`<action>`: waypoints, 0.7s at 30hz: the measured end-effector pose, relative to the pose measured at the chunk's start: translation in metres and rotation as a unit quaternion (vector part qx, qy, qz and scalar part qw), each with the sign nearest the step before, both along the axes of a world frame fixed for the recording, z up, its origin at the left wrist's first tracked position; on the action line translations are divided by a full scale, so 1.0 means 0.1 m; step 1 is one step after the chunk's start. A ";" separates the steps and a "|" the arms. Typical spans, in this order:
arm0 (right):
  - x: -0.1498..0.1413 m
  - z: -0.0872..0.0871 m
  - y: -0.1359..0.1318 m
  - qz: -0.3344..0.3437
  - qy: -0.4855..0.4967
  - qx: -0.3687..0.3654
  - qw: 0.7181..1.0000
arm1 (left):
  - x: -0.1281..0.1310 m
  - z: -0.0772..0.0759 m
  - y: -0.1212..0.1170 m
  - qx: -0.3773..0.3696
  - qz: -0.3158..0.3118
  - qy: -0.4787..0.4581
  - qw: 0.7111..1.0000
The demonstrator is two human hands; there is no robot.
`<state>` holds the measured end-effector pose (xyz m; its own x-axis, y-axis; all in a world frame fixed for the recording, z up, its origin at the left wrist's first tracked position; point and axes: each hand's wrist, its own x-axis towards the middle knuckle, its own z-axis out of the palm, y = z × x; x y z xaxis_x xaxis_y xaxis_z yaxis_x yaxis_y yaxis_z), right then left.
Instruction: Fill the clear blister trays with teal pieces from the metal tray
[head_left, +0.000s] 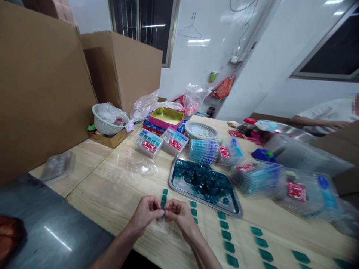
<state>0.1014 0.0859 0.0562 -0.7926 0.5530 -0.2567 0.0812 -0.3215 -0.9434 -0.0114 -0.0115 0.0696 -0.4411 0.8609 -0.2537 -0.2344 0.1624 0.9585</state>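
Note:
My left hand (146,213) and my right hand (179,213) meet over the near part of the wooden table (117,186), fingers pinched together on a small teal piece (163,203) between them. Just beyond the hands lies a metal tray (234,207) heaped with dark teal pieces (203,181). Rows of flat teal squares (226,235) lie on the table to the right of my right hand.
Stacks of clear plastic boxes (203,151) with red labels stand behind and right of the tray. A white basket (108,123), a pink tin (166,117) and large cardboard boxes (42,86) are at the back left. Another person's arm (319,121) rests at far right.

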 end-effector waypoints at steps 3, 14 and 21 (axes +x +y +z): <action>0.06 -0.05 -0.07 0.040 -0.036 0.027 0.998 | 0.01 -0.04 -0.08 -0.021 -0.048 0.088 0.995; 0.07 -0.07 -0.24 0.034 -0.194 0.436 0.878 | 0.17 -0.06 -0.23 -0.132 -0.114 0.452 0.875; 0.11 -0.03 -0.24 0.049 -0.155 0.443 0.882 | 0.09 -0.22 -0.31 -0.096 -0.135 0.442 0.882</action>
